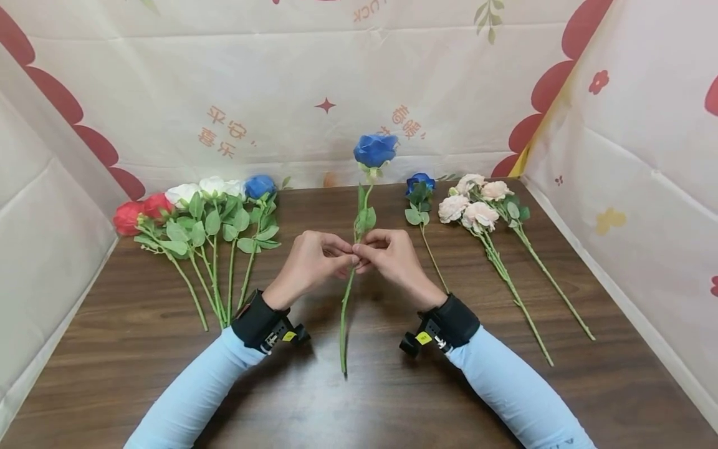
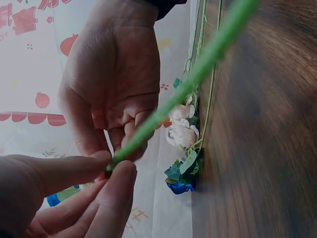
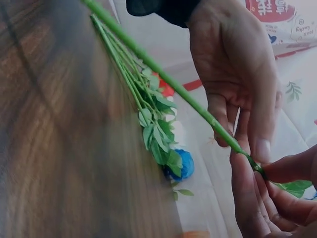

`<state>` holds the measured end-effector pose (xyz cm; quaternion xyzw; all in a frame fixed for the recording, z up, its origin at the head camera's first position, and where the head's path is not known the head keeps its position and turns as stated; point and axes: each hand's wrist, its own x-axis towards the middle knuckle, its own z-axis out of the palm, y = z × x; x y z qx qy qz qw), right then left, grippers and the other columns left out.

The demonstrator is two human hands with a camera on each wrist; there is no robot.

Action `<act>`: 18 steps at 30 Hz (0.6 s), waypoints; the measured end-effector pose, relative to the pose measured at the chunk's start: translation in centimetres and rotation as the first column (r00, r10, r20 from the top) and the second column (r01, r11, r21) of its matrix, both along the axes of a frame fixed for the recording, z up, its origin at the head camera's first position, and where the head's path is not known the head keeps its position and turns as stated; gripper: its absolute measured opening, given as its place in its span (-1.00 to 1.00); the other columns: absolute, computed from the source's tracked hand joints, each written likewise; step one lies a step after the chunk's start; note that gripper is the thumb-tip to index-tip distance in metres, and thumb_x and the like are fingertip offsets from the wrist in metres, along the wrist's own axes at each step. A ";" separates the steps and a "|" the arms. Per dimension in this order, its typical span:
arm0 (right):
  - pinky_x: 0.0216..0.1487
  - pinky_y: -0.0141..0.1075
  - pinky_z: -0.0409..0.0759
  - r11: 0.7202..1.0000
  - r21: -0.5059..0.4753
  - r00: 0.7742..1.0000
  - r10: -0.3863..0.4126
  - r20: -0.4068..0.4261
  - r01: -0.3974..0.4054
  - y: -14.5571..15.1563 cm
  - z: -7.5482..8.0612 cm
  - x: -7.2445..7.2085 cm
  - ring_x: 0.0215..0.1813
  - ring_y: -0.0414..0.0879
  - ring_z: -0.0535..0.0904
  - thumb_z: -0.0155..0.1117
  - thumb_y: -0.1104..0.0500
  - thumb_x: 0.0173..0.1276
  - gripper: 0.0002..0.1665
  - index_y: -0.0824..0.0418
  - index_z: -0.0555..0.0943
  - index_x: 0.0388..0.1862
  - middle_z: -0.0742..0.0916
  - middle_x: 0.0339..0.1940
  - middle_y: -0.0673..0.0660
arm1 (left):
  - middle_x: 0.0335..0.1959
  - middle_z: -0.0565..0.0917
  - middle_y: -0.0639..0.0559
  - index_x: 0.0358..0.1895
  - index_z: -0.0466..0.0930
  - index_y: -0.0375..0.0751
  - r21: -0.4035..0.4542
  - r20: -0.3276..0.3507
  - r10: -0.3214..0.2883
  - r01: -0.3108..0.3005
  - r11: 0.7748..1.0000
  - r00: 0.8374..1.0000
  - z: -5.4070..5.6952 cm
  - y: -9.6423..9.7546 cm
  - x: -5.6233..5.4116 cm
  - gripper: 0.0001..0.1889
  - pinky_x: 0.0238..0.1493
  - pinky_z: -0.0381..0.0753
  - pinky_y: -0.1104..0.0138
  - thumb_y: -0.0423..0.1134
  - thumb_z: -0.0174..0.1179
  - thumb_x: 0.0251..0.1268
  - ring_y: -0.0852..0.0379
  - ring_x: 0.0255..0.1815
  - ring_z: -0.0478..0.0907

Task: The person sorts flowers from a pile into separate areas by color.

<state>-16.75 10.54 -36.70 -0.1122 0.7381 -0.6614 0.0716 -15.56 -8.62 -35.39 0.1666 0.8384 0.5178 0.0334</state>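
A blue artificial rose [image 1: 375,151] stands upright over the middle of the table, its green stem [image 1: 344,324] running down between both hands. My left hand [image 1: 316,259] pinches the stem just below the leaves with thumb and fingers. Close against it, my right hand [image 1: 392,257] pinches the same part of the stem, and the two thumbs meet there. In the left wrist view the stem [image 2: 190,84] slants up to the right from the pinching fingers. The right wrist view shows the stem [image 3: 168,79] slanting up to the left.
Red roses [image 1: 129,217], white roses [image 1: 212,186] and another blue rose [image 1: 260,186] lie at the left of the wooden table [image 1: 280,399]. To the right lie a darker blue rose [image 1: 421,183] and pale pink flowers [image 1: 479,215]. Printed cloth [image 1: 269,81] surrounds the table's back and sides.
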 end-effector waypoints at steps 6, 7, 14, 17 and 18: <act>-0.13 0.11 0.78 0.994 0.102 0.999 -0.041 0.029 0.038 2.0 0.0 -1.3 -0.49 -0.11 0.76 0.31 0.31 0.42 -0.75 0.52 0.69 -0.07 0.81 -0.24 0.39 | -0.29 0.85 -0.14 0.01 0.74 -0.25 0.004 -0.023 0.014 -0.013 1.000 1.000 0.5 -0.3 -0.3 -0.73 -0.32 0.79 0.15 -0.24 0.44 0.30 -0.06 -0.46 0.80; -0.11 0.12 0.77 0.991 0.127 0.998 -0.051 0.041 0.045 2.3 -0.2 -1.7 -0.49 -0.12 0.76 0.30 0.30 0.43 -0.74 0.52 0.69 -0.05 0.81 -0.20 0.41 | -0.29 0.85 -0.15 0.01 0.74 -0.25 0.008 -0.021 0.015 -0.015 1.000 1.000 0.6 -0.4 -0.4 -0.73 -0.31 0.79 0.12 -0.24 0.44 0.30 -0.05 -0.46 0.80; -0.20 -0.15 0.81 0.951 0.308 0.988 -0.041 0.152 -0.007 4.4 -1.4 -5.2 -0.47 -0.16 0.76 0.24 0.31 0.47 -0.69 0.55 0.68 0.03 0.77 -0.02 0.48 | -0.23 0.83 -0.26 -0.01 0.72 -0.28 0.036 0.029 0.017 -0.018 0.999 0.999 0.8 -1.0 -0.5 -0.74 -0.25 0.79 -0.01 -0.24 0.43 0.31 -0.13 -0.42 0.81; -0.20 -0.18 0.81 0.923 0.382 0.980 -0.030 0.196 -0.048 5.3 -1.7 -6.4 -0.46 -0.15 0.76 0.17 0.33 0.49 -0.70 0.54 0.69 0.01 0.77 0.01 0.46 | -0.25 0.84 -0.22 -0.03 0.73 -0.28 0.026 0.035 0.014 -0.015 1.000 0.999 0.6 -0.9 -0.6 -0.74 -0.25 0.80 0.00 -0.22 0.43 0.32 -0.05 -0.46 0.80; -0.20 -0.19 0.81 0.912 0.405 0.978 -0.026 0.209 -0.063 5.6 -1.7 -6.7 -0.45 -0.14 0.77 0.14 0.33 0.50 -0.70 0.53 0.70 0.01 0.77 0.03 0.46 | -0.25 0.84 -0.21 -0.03 0.73 -0.27 0.022 0.037 0.013 -0.014 1.000 0.999 0.5 -0.9 -0.7 -0.75 -0.26 0.80 0.02 -0.22 0.43 0.32 -0.02 -0.47 0.80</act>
